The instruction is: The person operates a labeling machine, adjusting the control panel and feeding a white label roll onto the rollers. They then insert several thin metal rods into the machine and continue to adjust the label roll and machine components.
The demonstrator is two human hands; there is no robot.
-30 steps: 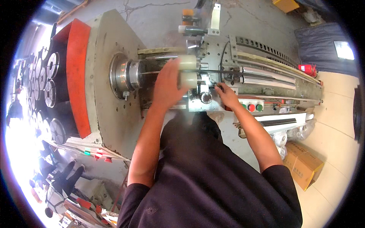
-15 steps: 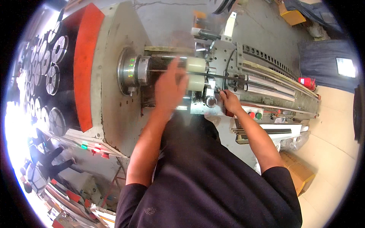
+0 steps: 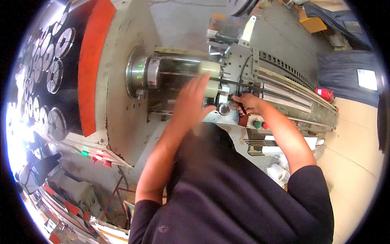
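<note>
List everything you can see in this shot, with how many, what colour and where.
Machine: one, cream body with an orange panel, across the middle.
Shiny cylinder: one, silver and dark with a pale end, lying sideways on the machine.
Push buttons: two, green and red, on the panel under the right hand.
Round discs: many, silver, racked at far left.
Red canister: one, at the machine's far right end.
Cardboard box: one, yellow, top right floor.
Left hand: blurred, open, against the cylinder.
Right hand: closed on a black handle.
</note>
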